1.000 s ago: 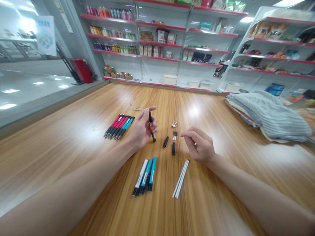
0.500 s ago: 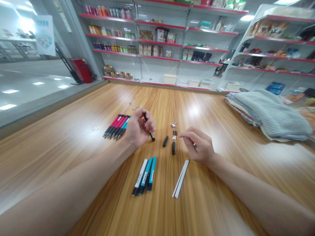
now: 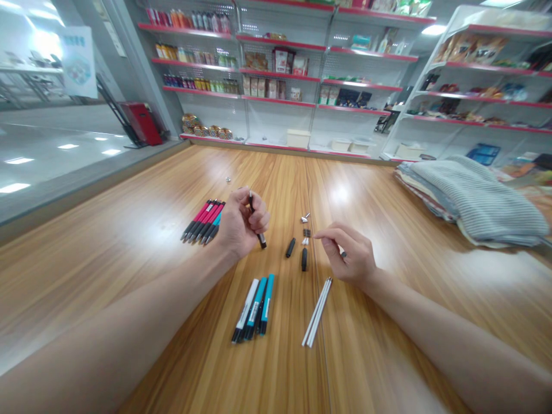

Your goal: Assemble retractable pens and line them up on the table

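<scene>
My left hand (image 3: 244, 221), above the middle of the table, is closed around a dark pen (image 3: 261, 239) that slants down between its fingers. To its left lies a row of finished-looking pink and blue pens (image 3: 202, 221) with dark grips, partly behind the hand. My right hand (image 3: 349, 250) rests beside small pen parts, its index finger stretched out and nothing visible in it. Those parts are silvery tips (image 3: 304, 219), small black pieces (image 3: 306, 233) and little white pieces (image 3: 305, 241). Two black grips (image 3: 304, 260) lie just below. Nearer me are white and blue barrels (image 3: 255, 310) and white refills (image 3: 317, 313).
A stack of folded cloths (image 3: 478, 201) sits at the right of the wooden table (image 3: 181, 368). A small shiny item (image 3: 228, 179) lies beyond my left hand. Stocked shelves (image 3: 280, 100) stand behind the table's far edge.
My left hand has shifted slightly left with the pen, which now stands a little more upright. My right hand stays almost still.
</scene>
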Tool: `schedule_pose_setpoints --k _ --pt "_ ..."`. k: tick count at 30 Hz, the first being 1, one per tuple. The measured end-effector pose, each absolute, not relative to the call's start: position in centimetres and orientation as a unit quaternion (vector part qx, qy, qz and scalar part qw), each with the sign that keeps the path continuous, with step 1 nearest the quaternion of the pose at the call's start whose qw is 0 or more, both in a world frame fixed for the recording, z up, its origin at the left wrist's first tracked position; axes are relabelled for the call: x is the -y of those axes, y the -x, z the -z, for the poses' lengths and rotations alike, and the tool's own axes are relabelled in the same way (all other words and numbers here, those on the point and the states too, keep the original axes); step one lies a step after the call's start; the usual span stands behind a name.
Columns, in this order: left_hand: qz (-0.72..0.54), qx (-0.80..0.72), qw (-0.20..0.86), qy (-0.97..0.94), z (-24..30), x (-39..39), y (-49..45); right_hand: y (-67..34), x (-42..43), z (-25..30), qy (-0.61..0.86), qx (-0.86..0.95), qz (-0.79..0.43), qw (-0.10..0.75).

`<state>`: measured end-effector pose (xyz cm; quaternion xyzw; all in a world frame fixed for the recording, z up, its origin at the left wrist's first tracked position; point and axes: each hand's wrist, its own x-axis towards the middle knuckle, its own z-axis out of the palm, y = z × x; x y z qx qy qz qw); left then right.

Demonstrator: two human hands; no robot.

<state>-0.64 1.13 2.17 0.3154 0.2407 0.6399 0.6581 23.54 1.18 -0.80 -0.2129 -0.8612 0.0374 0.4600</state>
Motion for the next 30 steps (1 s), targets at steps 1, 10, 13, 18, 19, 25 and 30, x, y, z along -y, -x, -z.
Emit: schedule_pose_setpoints --k 1,10,13,18,19,25,30 --pt "-0.639 -0.243 0.66 -0.313 -2.2 -1.1 0.6 -23.5 -1.2 0.8 0.215 0.86 -0.037 0.461" --pt "-0.637 -0.247 0.663 -0.307 -2.8 -0.6 0.4 -23.4 -1.1 0.7 0.214 0.86 -0.034 0.461" --pt "-0.64 -0.256 0.651 -0.318 -3.0 -0.6 0.2 -23.3 -1.2 0.8 0.221 0.859 -0.031 0.462" --pt "-0.641 -0.27 0.575 -0.43 -2.6 -0.7 -0.3 -23.1 -1.3 0.8 0.238 0.846 -0.008 0.477" --pt "-0.638 -0.28 0.546 -0.465 -2.4 -0.7 -0.4 -23.1 -1.4 0.8 0.241 0.844 -0.008 0.48" --pt "-0.536 -0.355 0.384 -0.662 -1.0 0.3 -1.5 -23.4 -1.4 0.6 0.285 0.847 -0.048 0.446" --pt "-0.462 -0.356 0.346 -0.735 -0.8 0.9 -1.7 -23.4 -1.0 0.4 0.303 0.854 -0.06 0.418"
